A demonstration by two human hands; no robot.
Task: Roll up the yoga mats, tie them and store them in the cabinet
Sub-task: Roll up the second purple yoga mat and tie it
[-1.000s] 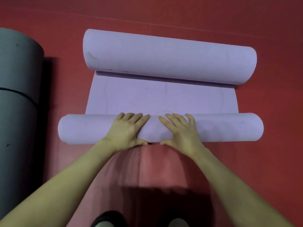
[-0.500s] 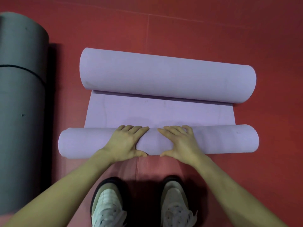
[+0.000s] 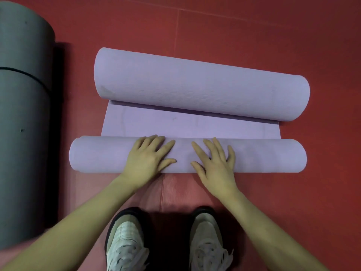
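Red floor (image 3: 254, 26): both hands flat atop purple mat (image 3: 195, 126).

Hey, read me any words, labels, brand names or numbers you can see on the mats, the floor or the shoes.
None: nothing readable shows.
Half-rolled lilac foam yoga mat: plain, only faint scuffs.
Rolled grey foam mat: plain.
Red floor: no signs.
White lace-up shoes: no legible brand.
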